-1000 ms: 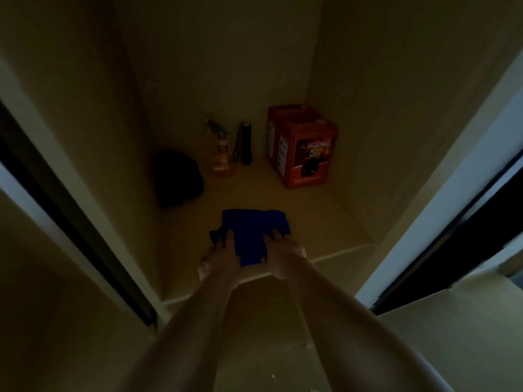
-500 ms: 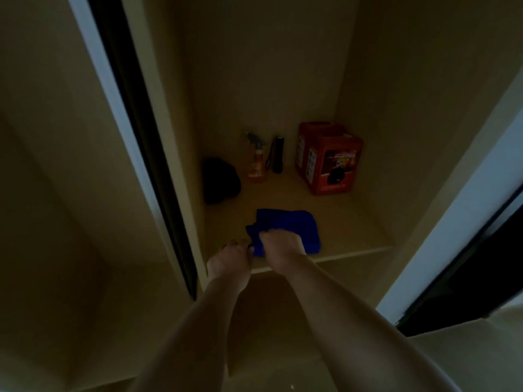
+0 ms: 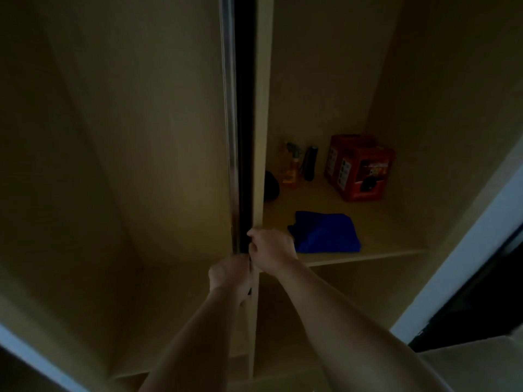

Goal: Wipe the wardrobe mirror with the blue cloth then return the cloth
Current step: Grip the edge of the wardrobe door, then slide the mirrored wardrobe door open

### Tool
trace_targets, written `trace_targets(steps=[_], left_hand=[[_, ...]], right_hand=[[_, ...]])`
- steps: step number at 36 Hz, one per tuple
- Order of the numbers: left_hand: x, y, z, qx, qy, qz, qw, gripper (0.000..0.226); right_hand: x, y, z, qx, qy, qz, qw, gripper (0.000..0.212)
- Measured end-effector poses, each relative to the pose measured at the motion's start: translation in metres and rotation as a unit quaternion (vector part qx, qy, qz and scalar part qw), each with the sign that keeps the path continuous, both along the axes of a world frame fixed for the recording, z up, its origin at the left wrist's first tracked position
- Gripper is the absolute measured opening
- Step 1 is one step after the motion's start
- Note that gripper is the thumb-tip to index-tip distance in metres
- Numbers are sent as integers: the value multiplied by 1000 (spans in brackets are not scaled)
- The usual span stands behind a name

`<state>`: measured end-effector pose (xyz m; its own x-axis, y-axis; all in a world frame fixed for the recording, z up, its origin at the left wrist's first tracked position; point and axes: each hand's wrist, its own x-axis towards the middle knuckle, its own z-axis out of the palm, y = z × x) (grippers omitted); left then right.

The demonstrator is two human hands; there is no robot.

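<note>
both hands had left the folded blue cloth point(image 3: 325, 232), which lay on the pale wooden shelf point(image 3: 368, 254). left hand point(image 3: 229, 276) and right hand point(image 3: 271, 248) now gripped the dark sliding door edge point(image 3: 242, 137).

Lighting's super dim so everything reads murky. My cloth point(image 3: 325, 233) is a solid deep blue, no pattern, near the front edge of the shelf point(image 3: 368, 257), which is pale yellowish-beige like the wardrobe walls. Back right corner has a red-orange box point(image 3: 359, 168) with white label panels and a dark picture on the front. The spray bottle point(image 3: 291, 168) looks amber-orange, and the flashlight point(image 3: 310, 163) beside it is black. The door edge point(image 3: 240, 123) is a black strip with a silvery rim.
</note>
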<state>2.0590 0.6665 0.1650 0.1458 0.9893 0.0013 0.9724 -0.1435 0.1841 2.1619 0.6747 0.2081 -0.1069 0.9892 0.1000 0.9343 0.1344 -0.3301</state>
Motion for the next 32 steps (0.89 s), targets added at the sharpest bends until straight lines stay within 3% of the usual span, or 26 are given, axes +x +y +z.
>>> trace_targets(steps=[7,13,17,26,32], left_hand=[[-21,9,10,-5,-1,38,999,32],[-33,9,13,-5,-24,38,999,24],[-41,2,11,-6,0,40,999,23],[-40,-18,18,6,-14,73,997,25],[-30,-44,20,24,-9,81,996,23]], right_hand=[[-32,11,12,-45,62,-63,995,46],[-36,15,15,-132,186,-82,970,65],[-32,16,17,-141,167,-81,972,67],[-28,-13,12,-92,158,-59,981,38],[-22,-43,10,-72,141,-42,986,31]])
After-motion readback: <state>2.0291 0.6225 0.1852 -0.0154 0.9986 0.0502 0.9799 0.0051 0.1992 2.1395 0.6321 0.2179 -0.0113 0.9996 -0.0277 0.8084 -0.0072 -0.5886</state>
